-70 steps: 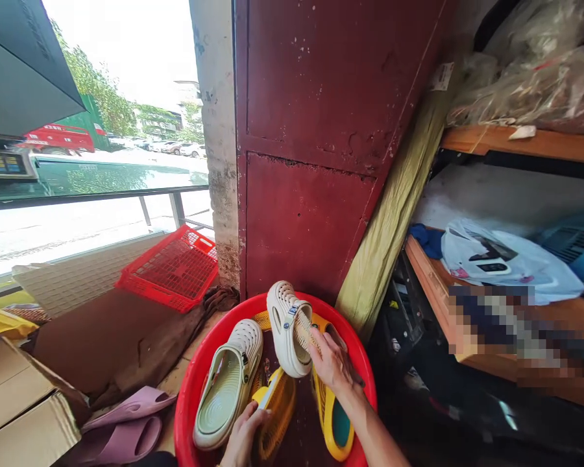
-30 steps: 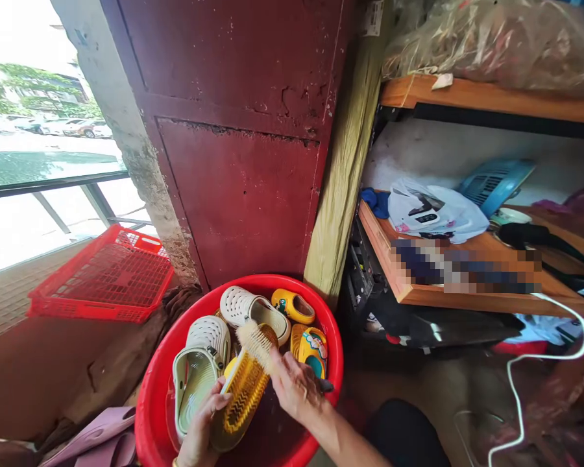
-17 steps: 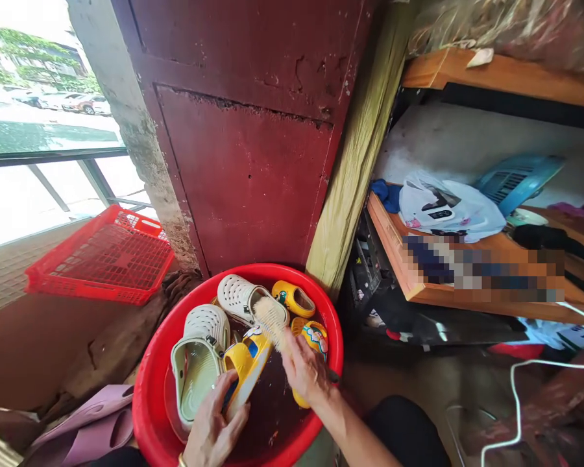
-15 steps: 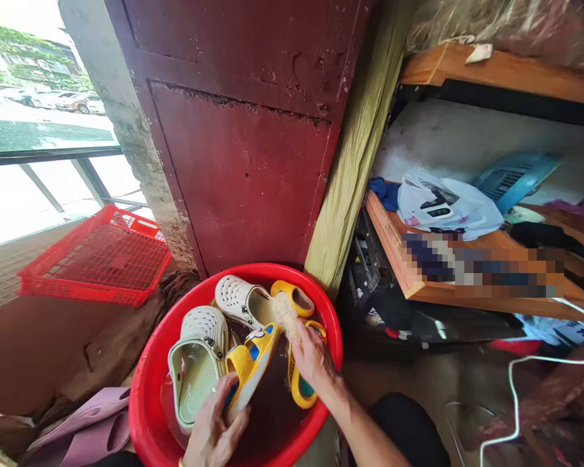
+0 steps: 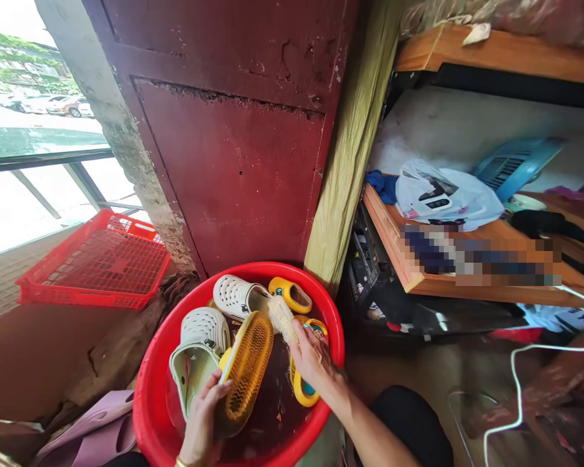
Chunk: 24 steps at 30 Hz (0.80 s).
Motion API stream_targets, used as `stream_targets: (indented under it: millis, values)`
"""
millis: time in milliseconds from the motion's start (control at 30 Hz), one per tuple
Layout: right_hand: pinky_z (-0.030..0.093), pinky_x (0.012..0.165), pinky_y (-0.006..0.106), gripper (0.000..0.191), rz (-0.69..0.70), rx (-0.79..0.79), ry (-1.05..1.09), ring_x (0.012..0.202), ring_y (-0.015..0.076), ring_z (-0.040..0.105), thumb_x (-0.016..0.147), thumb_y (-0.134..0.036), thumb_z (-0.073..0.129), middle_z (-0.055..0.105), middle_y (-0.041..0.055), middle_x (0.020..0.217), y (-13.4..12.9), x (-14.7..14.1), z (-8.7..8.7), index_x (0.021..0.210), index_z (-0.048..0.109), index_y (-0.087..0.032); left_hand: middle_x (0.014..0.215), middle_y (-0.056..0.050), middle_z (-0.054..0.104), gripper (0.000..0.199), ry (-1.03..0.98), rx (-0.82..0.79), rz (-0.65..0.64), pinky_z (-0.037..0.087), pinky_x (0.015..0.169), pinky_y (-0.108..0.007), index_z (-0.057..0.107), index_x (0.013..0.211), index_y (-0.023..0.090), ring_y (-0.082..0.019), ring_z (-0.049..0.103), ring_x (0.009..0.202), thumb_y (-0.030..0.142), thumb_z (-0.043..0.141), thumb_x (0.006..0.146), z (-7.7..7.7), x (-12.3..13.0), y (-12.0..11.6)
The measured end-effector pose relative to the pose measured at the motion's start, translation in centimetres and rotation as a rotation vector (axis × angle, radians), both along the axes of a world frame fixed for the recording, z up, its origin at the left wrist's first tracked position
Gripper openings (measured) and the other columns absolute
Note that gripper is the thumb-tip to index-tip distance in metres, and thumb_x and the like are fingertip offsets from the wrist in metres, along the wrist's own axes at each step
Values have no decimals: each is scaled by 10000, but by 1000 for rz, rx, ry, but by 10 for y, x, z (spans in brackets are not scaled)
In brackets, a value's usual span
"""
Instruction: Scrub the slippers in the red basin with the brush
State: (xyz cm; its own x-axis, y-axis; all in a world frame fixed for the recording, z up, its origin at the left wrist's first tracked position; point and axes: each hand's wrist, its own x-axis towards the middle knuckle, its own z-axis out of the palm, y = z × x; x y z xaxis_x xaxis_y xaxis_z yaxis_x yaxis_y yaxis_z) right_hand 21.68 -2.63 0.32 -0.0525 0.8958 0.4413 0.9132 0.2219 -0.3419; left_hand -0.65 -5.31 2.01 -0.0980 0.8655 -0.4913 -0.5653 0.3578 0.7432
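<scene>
My left hand (image 5: 205,410) grips a yellow slipper (image 5: 251,370) by its heel end, its ridged sole turned up toward me. In my right hand (image 5: 314,360) is a pale bristled scrubbing brush (image 5: 282,318), held just right of the slipper's toe and apart from the sole. Both hands are over a red basin (image 5: 143,402) of dark water. Two pale clogs, one at the back (image 5: 238,297) and one at the left (image 5: 204,331), lie in it. Another yellow slipper (image 5: 304,389) rests under my right hand, and a yellow shoe (image 5: 292,293) sits at the back rim.
Mauve slippers (image 5: 95,434) lie left of the basin. A red plastic crate (image 5: 97,266) stands farther back by the wall. Behind the basin is a dark red door (image 5: 228,162). A wooden shelf (image 5: 413,279) with a white plastic bag (image 5: 448,194) and a white cable (image 5: 516,383) are at right.
My left hand has turned the yellow slipper over, so its sole now faces me instead of its strap and side. The brush in my right hand has shifted slightly left.
</scene>
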Motion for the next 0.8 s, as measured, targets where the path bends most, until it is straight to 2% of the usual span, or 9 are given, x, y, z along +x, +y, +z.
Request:
stream_targets:
  millis: [67,133,200,267,333,400,533,633,800]
  values:
    - [541,915,388,509,-28,-59,-40,1077,277,681,974,-225,447,696,161,1254,-4,4,-9,1477,484,-157,908,-19,799,373,-90,-69,38,627,741,-359,704,1032,200,-268,763,859,183,753,662,4,-3,4]
    - [549,853,391,527,-43,-156,-115,970,281,707,939,-225,474,730,141,1174,-16,0,-24,1465,512,-200,849,-24,798,267,-137,-121,98,632,769,-371,707,982,180,-242,768,796,141,680,720,5,-7,8]
    - [545,819,408,546,-61,-234,-182,910,296,711,879,-195,511,750,123,1109,-32,-8,-41,1419,567,-249,823,-38,798,263,-161,-129,116,636,783,-389,714,1003,162,-245,773,784,122,633,757,6,-7,12]
    - [534,844,433,567,-65,-268,-205,955,318,704,829,-145,521,746,119,1135,-43,-17,-56,1375,609,-269,837,-60,803,286,-182,-109,97,642,769,-398,719,1052,143,-257,778,798,123,603,791,6,-5,14]
    - [520,878,451,572,-54,-290,-202,1023,334,688,819,-108,504,730,131,1186,-46,-23,-63,1361,622,-250,854,-79,808,272,-183,-103,54,646,740,-390,723,1054,129,-262,782,795,114,594,815,5,0,14]
    - [523,873,440,540,-33,-353,-189,1029,331,689,833,-110,495,734,142,1164,-40,-23,-59,1340,637,-229,854,-80,810,242,-155,-105,26,646,724,-374,727,1024,130,-256,784,777,86,609,817,2,6,13]
    - [552,798,355,470,-14,-407,-120,911,266,721,897,-200,484,758,100,1040,-20,-9,-32,1342,624,-253,844,-68,813,211,-135,-114,52,646,757,-391,716,985,145,-262,788,780,58,633,812,-3,9,16]
    - [564,857,356,484,-1,-285,2,979,265,717,932,-240,442,746,114,1130,-17,1,-20,1396,580,-219,848,-101,811,271,-245,-160,58,641,802,-479,688,1109,113,-299,788,807,105,599,853,-2,7,22]
    - [575,934,432,515,-33,-82,152,1093,316,697,973,-297,388,712,184,1225,-21,13,-21,1431,542,-120,870,-136,812,515,-439,-131,92,594,896,-594,533,1396,73,-337,783,875,122,527,883,2,4,32]
